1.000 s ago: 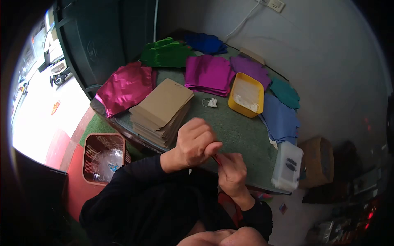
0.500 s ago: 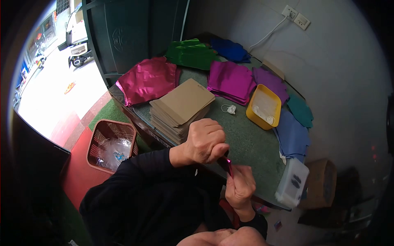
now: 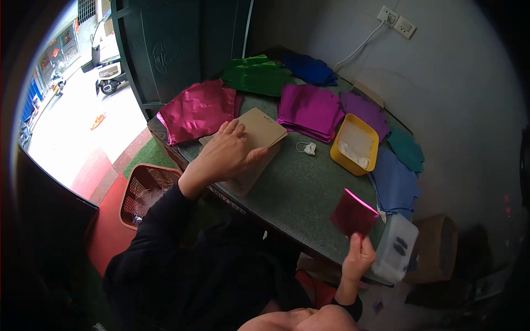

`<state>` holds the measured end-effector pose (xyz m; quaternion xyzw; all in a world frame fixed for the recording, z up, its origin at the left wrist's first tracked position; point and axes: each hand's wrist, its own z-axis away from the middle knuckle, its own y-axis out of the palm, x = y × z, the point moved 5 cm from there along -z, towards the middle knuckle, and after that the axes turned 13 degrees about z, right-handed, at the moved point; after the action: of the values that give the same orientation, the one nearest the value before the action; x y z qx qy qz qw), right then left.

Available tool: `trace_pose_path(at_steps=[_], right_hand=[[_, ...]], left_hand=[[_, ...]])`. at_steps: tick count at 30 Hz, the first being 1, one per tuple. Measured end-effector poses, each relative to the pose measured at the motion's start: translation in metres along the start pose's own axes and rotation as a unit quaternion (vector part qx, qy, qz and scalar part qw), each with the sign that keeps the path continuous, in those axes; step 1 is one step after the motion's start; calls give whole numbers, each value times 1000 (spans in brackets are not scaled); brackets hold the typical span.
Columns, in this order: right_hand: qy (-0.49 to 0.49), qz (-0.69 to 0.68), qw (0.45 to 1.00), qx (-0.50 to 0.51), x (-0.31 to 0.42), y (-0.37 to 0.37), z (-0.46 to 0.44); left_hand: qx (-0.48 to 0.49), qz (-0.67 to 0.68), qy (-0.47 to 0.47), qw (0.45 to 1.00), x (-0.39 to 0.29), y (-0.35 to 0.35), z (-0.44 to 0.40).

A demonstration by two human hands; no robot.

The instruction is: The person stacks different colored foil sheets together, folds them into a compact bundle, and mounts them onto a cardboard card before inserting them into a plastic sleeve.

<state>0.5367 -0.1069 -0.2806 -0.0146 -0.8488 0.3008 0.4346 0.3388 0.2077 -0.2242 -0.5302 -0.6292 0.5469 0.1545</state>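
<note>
My left hand (image 3: 221, 151) lies with fingers stretched over a stack of brown cardboard sheets (image 3: 260, 128), near its left edge, covering part of the top sheet. In my right hand (image 3: 358, 256), a shiny magenta pouch (image 3: 356, 212) is pinched at its lower edge between thumb and fingers. It is held up above the right side of the green tabletop (image 3: 298, 190). A pile of shiny pink pouches (image 3: 201, 110) rests just beyond the left hand. Right of the cardboard lies a small bundle of white string (image 3: 309, 149).
Piles of green (image 3: 256, 77), blue (image 3: 312, 69), magenta (image 3: 310, 107), purple (image 3: 365, 113), teal (image 3: 407, 150) and light blue (image 3: 395, 182) pouches line the back and right. A yellow tub (image 3: 350, 164), clear plastic box (image 3: 396, 248), carton (image 3: 436, 251) and brown basket (image 3: 130, 207) stand around.
My hands were together on the magenta pouch. The left let go and moved left onto the cardboard; the right carried the pouch rightward, now flat and upright.
</note>
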Motion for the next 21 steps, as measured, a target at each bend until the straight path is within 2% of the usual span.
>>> trace_pose_path(at_steps=[1, 2, 4, 6, 7, 9, 12, 14, 16, 17, 19, 21], right_hand=[[27, -17, 999, -17, -7, -5, 1], [27, -18, 999, -17, -14, -7, 1], [61, -83, 993, -53, -32, -11, 3], [68, -101, 991, -58, -39, -12, 4], [76, -119, 988, -64, -42, -13, 6], [63, -114, 990, -57, -43, -11, 7], [54, -100, 992, -54, -37, -10, 7], [63, -89, 992, -58, -37, -12, 7], [54, -84, 994, -37, -39, -13, 8], [59, -83, 994, -37, -36, -12, 7], [59, -102, 991, -61, -28, -11, 6], [58, -92, 993, -49, -34, -11, 7]], left_hand=[[38, 18, -28, 999, 7, 6, -2], [38, 16, -28, 999, 4, 8, -2], [62, -71, -2, 996, -14, 20, -4], [93, -76, 41, 992, -44, 31, -1], [52, -106, 83, 990, -57, 45, 3], [148, -104, 102, 978, -85, 66, 6], [99, -120, 196, 968, -117, 93, 23], [124, -100, 185, 970, -127, 97, 28], [205, 71, 170, 961, -129, 99, 30], [209, 72, 171, 960, -125, 93, 30], [172, 73, 264, 946, -117, 69, 30], [153, 56, 277, 947, -100, 51, 31]])
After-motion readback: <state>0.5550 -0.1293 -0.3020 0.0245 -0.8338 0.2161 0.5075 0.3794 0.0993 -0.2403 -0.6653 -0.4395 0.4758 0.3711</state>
